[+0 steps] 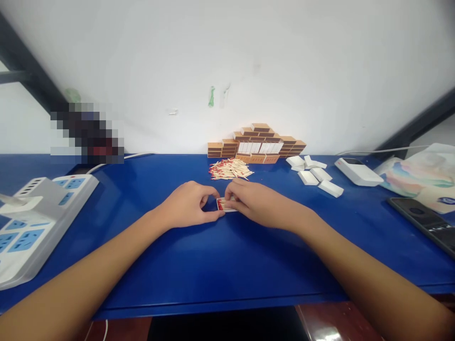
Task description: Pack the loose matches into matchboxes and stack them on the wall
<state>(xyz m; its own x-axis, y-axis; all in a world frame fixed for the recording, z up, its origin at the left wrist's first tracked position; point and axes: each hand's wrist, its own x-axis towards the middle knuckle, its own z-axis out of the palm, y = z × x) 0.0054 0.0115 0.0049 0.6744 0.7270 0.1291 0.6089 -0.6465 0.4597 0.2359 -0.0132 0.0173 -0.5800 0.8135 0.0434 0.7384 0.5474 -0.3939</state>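
A small white matchbox tray (232,210) lies on the blue table with red-headed matches (222,204) in it. At its left end, my left hand (190,206) grips it between thumb and forefinger. My right hand (256,201) covers the tray's right part, its fingers pinched together on the matches inside. How many matches those fingertips hold is hidden. Just beyond my hands is a loose pile of matches (230,169). Behind the pile, against the wall, brown matchboxes (260,128) are stacked in steps, with a row of white trays (259,148) set among them.
Several white trays (308,178) lie scattered at the right. Past them are a white device (359,173), a tissue pack (423,173) and a black phone (423,222). A large power strip (46,237) takes up the left side. White cables run along the wall.
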